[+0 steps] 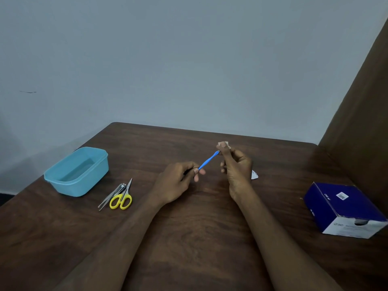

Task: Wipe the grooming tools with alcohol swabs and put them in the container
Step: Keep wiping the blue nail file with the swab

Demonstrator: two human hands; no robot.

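Tool (208,161), blue handle: lower end pinched by left hand (178,181) fingers; tip pinched in swab (223,144) by right hand (236,164) fingers.

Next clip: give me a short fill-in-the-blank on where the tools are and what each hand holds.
1. The left hand holds a tool with a ____ handle.
2. The right hand pinches a swab at the tool's ____ end.
3. The scissors with ____ handles lie beside the tweezers.
4. The container on the table holds ____ tools.

Missing words: blue; far; yellow; no
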